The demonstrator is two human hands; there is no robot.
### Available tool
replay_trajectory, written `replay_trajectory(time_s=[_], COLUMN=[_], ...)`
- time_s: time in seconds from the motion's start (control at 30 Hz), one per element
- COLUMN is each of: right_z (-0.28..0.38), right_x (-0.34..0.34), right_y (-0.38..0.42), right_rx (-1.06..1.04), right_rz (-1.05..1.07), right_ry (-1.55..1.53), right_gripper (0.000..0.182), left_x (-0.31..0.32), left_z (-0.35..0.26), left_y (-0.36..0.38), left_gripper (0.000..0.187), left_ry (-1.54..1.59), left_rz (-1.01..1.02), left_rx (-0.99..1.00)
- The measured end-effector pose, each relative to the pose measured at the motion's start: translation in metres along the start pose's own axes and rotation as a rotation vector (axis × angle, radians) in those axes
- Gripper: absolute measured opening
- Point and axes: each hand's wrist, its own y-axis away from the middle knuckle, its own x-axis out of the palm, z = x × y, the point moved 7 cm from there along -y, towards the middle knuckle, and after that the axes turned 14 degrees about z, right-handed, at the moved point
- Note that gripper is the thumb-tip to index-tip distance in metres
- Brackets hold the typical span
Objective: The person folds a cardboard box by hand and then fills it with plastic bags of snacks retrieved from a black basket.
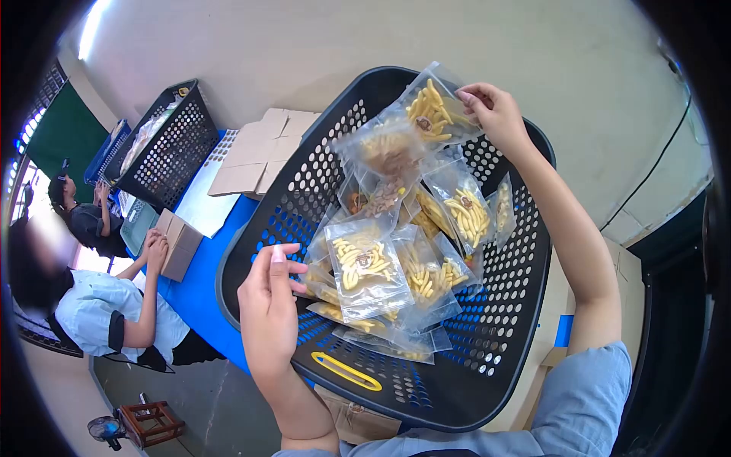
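A large black perforated basket (pixel 495 350) with a yellow handle insert (pixel 346 371) holds several clear plastic bags of snacks. At its far side, my right hand (pixel 491 114) pinches the edge of a snack bag (pixel 432 114) filled with yellow sticks and bearing a small round brown label. Below that bag, a blurred bag of brownish pieces (pixel 388 152) lies tilted over the pile. My left hand (pixel 268 308) is over the basket's near left rim, fingers apart and holding nothing. Just right of its fingertips lies a flat bag of pale yellow curved snacks (pixel 364 266).
A blue-topped table (pixel 221 259) carries flattened cardboard (pixel 263 156) and another black basket (pixel 171 145). At left, a person in a light blue shirt (pixel 126 312) has hands on a cardboard box (pixel 180 244); another person sits beyond. A wooden stool (pixel 152 424) stands on the floor.
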Motion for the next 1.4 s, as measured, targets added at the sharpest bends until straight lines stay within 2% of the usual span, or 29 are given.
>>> replay_trajectory(time_s=[0.07, 0.17, 0.23, 0.3, 0.37, 0.43, 0.5, 0.57, 0.63, 0.7, 0.77, 0.8, 0.83, 0.9, 0.97, 1.0, 1.07, 1.13, 1.17, 1.23, 1.3, 1.33, 1.37, 1.4], right_z=[0.009, 0.035, 0.059, 0.068, 0.074, 0.086, 0.102, 0.136, 0.171, 0.206, 0.231, 0.247, 0.263, 0.282, 0.302, 0.306, 0.309, 0.305, 0.303, 0.294, 0.274, 0.259, 0.239, 0.204], right_x=[-0.006, -0.015, -0.02, -0.023, -0.027, -0.023, -0.026, -0.017, -0.019, -0.023, -0.031, -0.036, -0.042, -0.051, -0.056, -0.057, -0.062, -0.066, -0.067, -0.077, -0.082, -0.095, -0.103, -0.099], right_y=[0.007, 0.022, 0.035, 0.043, 0.046, 0.052, 0.058, 0.077, 0.101, 0.127, 0.155, 0.172, 0.191, 0.224, 0.264, 0.282, 0.319, 0.353, 0.369, 0.404, 0.434, 0.452, 0.475, 0.485], right_rx=[0.037, 0.032, 0.007, 0.15, 0.144, 0.174, 0.129, -0.164, -0.125, -0.196, -0.2, -0.309, -0.418, -0.4, -0.498, -0.508, -0.499, -0.495, -0.484, -0.441, -0.395, -0.281, -0.157, -0.031], right_rz=[0.002, 0.011, -0.013, 0.025, 0.045, 0.178, 0.198, 0.298, 0.288, 0.247, 0.209, 0.162, 0.115, 0.11, 0.063, 0.025, -0.011, -0.06, -0.077, -0.222, -0.288, -0.51, -0.723, -0.607], right_ry=[-0.176, -0.241, -0.201, -0.111, -0.058, 0.024, 0.04, 0.254, 0.323, 0.561, 0.552, 0.599, 0.651, 0.704, 0.79, 0.809, 0.757, 0.685, 0.691, 0.656, 0.714, 0.68, 0.641, 0.549], right_gripper=[0.021, 0.022, 0.022, 0.022, 0.021, 0.02, 0.018, 0.015, 0.01, 0.01, 0.011, 0.01, 0.01, 0.013, 0.014, 0.015, 0.017, 0.017, 0.017, 0.014, 0.021, 0.03, 0.039, 0.056], left_x=[0.0, -0.001, 0.0, -0.001, -0.001, -0.004, -0.002, -0.001, 0.0, 0.001, -0.001, -0.001, -0.001, 0.001, 0.014, 0.024, 0.067, 0.099, 0.124, 0.158, 0.181, 0.194, 0.207, 0.219], left_z=[0.001, 0.002, 0.002, 0.0, 0.003, 0.006, 0.014, 0.012, 0.014, 0.014, 0.011, 0.007, 0.001, -0.01, -0.037, -0.051, -0.068, -0.105, -0.101, -0.096, -0.081, -0.073, -0.057, -0.046], left_y=[0.0, -0.001, -0.001, 0.001, 0.001, 0.001, -0.006, -0.004, -0.006, -0.006, -0.004, -0.002, -0.001, 0.007, 0.026, 0.041, 0.084, 0.165, 0.189, 0.225, 0.24, 0.244, 0.243, 0.247], left_gripper=[0.045, 0.045, 0.045, 0.044, 0.043, 0.043, 0.043, 0.042, 0.041, 0.04, 0.038, 0.038, 0.038, 0.038, 0.036, 0.045, 0.05, 0.057, 0.057, 0.043, 0.031, 0.031, 0.033, 0.036], left_ry=[0.0, 0.005, 0.002, 0.032, 0.021, 0.018, -0.094, -0.095, -0.131, -0.138, -0.146, -0.142, -0.167, -0.185, -0.254, -0.077, 0.195, 0.153, 0.102, 0.011, 0.173, 0.174, 0.33, 0.485], left_rz=[0.001, -0.001, 0.018, 0.006, 0.012, -0.002, 0.01, 0.01, 0.016, 0.019, -0.013, -0.009, 0.003, 0.031, 0.071, 0.238, 0.499, 0.643, 0.771, 0.768, 0.813, 0.837, 0.88, 0.915], left_rx=[0.002, 0.011, -0.003, -0.022, -0.026, -0.009, 0.023, 0.024, 0.027, 0.04, 0.033, 0.05, 0.096, 0.158, 0.463, 0.485, 0.813, 0.929, 0.841, 0.794, 0.699, 0.696, 0.572, 0.44])
